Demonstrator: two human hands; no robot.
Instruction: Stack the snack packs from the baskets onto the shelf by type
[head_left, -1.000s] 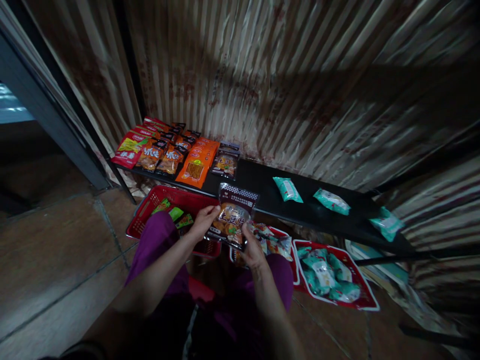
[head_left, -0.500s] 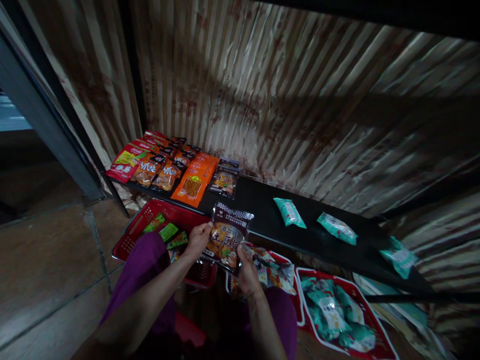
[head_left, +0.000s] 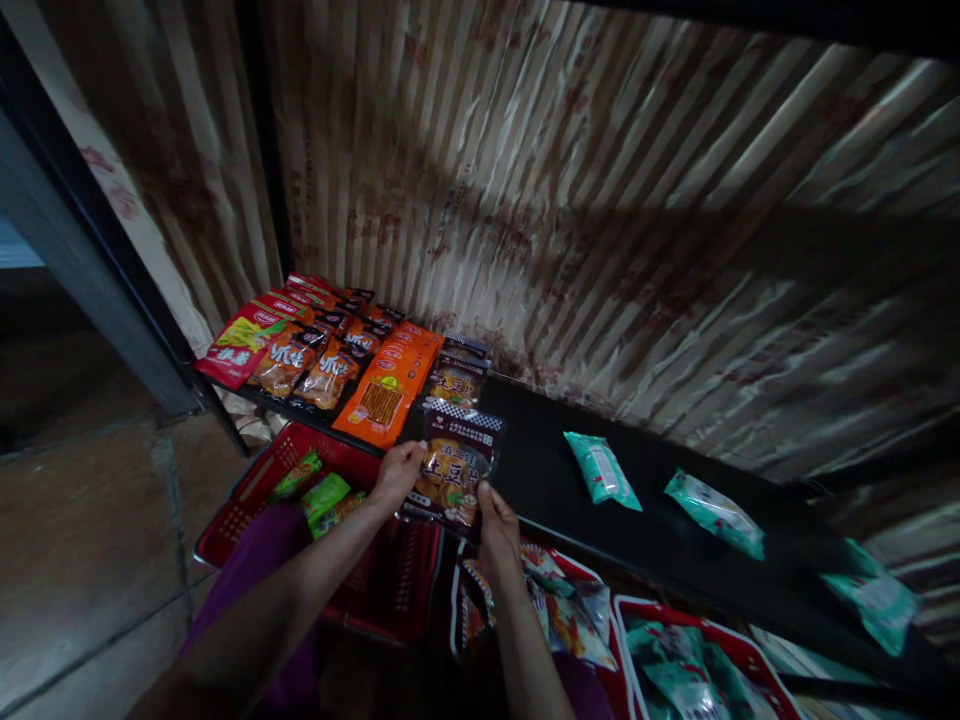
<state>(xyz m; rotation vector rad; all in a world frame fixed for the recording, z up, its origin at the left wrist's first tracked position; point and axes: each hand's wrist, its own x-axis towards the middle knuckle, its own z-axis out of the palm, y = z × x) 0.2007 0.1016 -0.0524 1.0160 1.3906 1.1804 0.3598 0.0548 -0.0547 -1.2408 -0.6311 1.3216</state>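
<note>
Both my hands hold one dark snack packet point(head_left: 452, 464) with a checkered top strip and a picture of fried pieces. My left hand point(head_left: 396, 474) grips its left edge, my right hand point(head_left: 496, 522) pinches its lower right corner. The packet hangs at the front edge of a low black shelf point(head_left: 660, 545), just in front of a matching dark packet point(head_left: 454, 376) lying there. Orange packets point(head_left: 390, 380) and red packets point(head_left: 246, 340) fill the shelf's left end.
A red basket point(head_left: 247, 495) with green packets stands on the floor at lower left. Two more red trays point(head_left: 675, 620) with packets sit under the shelf at right. Three teal packets point(head_left: 602, 468) lie spread along the shelf. A striped wall covering backs the shelf.
My hands have carried the dark packet forward and up from over the baskets to the shelf's front edge. The view has moved closer to the shelf.
</note>
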